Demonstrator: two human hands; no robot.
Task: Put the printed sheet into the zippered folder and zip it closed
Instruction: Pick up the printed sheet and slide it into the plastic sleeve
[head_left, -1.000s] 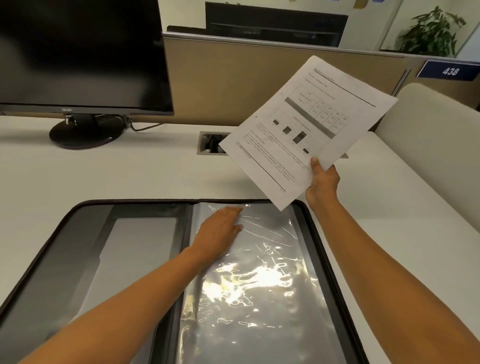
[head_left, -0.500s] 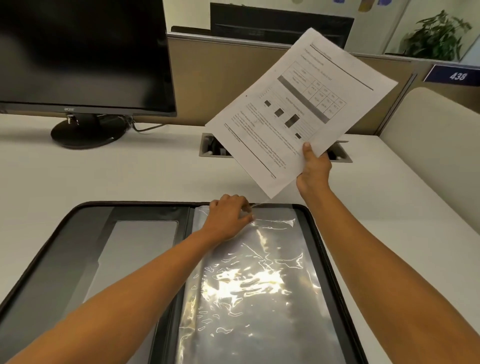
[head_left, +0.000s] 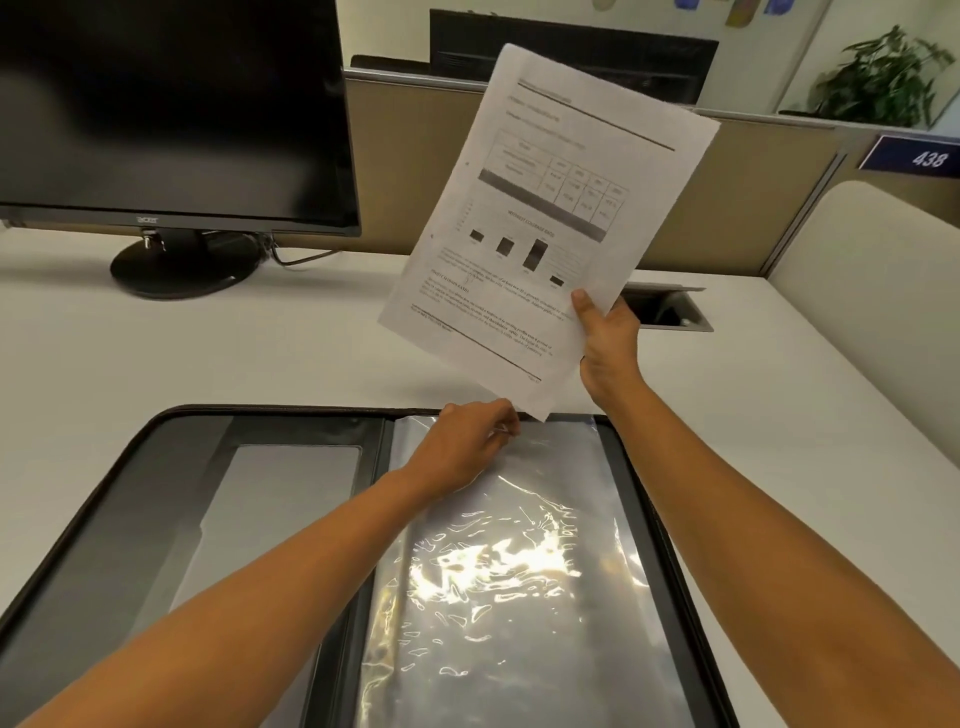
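Observation:
The black zippered folder (head_left: 130, 452) lies open flat on the white desk, its right half covered by a shiny clear plastic sleeve (head_left: 498, 587). My left hand (head_left: 470, 441) pinches the top edge of that sleeve near the folder's far rim. My right hand (head_left: 608, 343) grips the lower right edge of the printed sheet (head_left: 550, 218), thumb on top. The sheet is held upright above the desk, its lowest corner just over the sleeve's top edge, next to my left fingers.
A black monitor (head_left: 171, 109) on a round stand (head_left: 182, 265) stands at the back left. A cable cutout (head_left: 670, 312) is set in the desk behind the sheet. A beige partition (head_left: 405, 171) and a rounded side panel (head_left: 872, 270) bound the desk.
My left hand slid from lying flat on the sleeve up to its top edge and pinched it. My right hand turned the sheet more upright and brought its lower corner to the sleeve's top.

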